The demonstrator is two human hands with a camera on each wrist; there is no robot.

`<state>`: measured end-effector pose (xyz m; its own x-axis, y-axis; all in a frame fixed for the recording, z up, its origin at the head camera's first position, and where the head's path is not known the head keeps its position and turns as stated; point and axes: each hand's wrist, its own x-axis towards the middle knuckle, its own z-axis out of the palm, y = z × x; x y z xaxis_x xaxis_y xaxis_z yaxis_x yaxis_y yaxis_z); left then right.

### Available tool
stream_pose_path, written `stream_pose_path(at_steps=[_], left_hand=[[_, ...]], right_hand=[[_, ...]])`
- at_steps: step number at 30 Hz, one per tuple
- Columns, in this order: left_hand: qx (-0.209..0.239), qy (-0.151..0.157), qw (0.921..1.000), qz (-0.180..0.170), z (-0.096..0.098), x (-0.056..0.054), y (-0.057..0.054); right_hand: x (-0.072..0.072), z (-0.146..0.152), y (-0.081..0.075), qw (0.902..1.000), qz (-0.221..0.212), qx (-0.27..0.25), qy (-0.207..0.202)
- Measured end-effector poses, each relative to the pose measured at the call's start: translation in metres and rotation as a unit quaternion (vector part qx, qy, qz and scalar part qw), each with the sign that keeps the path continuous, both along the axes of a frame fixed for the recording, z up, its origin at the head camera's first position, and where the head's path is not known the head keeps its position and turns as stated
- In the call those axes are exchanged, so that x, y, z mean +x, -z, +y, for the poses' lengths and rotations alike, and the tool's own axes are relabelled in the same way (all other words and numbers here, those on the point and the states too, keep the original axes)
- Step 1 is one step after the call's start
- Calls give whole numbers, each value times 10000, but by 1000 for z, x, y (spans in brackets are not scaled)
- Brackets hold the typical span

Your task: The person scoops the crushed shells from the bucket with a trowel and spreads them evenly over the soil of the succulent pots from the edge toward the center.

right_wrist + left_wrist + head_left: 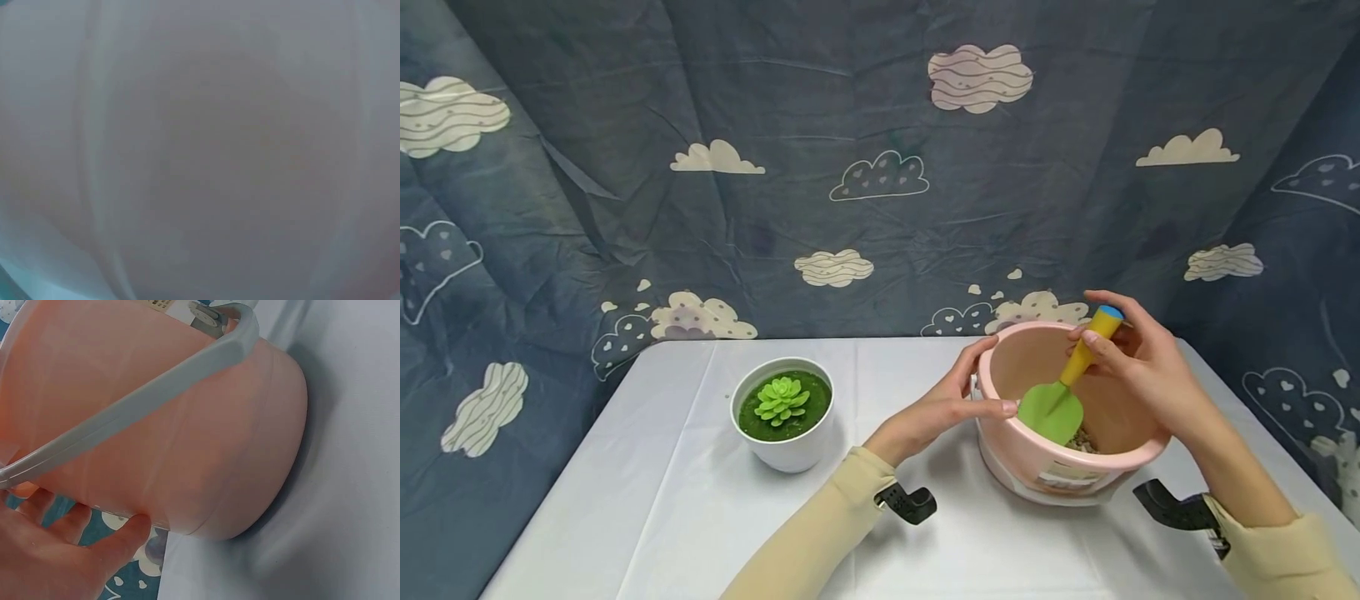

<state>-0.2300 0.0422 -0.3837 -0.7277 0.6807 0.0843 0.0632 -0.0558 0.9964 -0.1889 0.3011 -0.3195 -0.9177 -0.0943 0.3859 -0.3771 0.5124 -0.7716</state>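
Note:
A pink bucket [1131, 458] with a grey handle [125, 419] stands on the table at the right, seen from its side in the left wrist view. My left hand [936, 415] rests against its left side, fingers extended along the outer wall and the thumb at the rim. In my right hand [1142, 358] is a toy shovel [1052, 411], gripped by its yellow handle with a blue end. Its green blade points down inside the bucket, above some brownish loose bits [1082, 440]. The right wrist view shows only a blurred pale surface.
A white pot [793, 454] with a green succulent [781, 401] stands left of the bucket, apart from it. White cloth covers the table [700, 517]. A dark cloud-patterned curtain [880, 100] hangs behind the table's far edge and along both sides.

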Motion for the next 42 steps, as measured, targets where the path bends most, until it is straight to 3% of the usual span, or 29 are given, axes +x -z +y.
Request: stream_pose_path(at_steps=[10, 16, 21, 25, 31, 42], left_hand=[[-42, -10, 10000, 51, 0, 0, 2], [-70, 8, 10000, 41, -1, 0, 2], [-40, 40, 10000, 40, 0, 1, 2], [-24, 28, 10000, 6, 0, 1, 1], [-45, 28, 10000, -56, 1, 2, 2], [-24, -17, 10000, -40, 0, 2, 1]], right_hand=[[-4, 16, 2, 9977, 345, -232, 535], [-6, 18, 5, 9961, 550, -334, 599], [-4, 15, 8, 9950, 215, 460, 857], [-4, 12, 6, 9865, 50, 1274, 1023], [-7, 11, 4, 9823, -221, 1734, 667], [-16, 6, -1, 9919, -1093, 646, 13]])
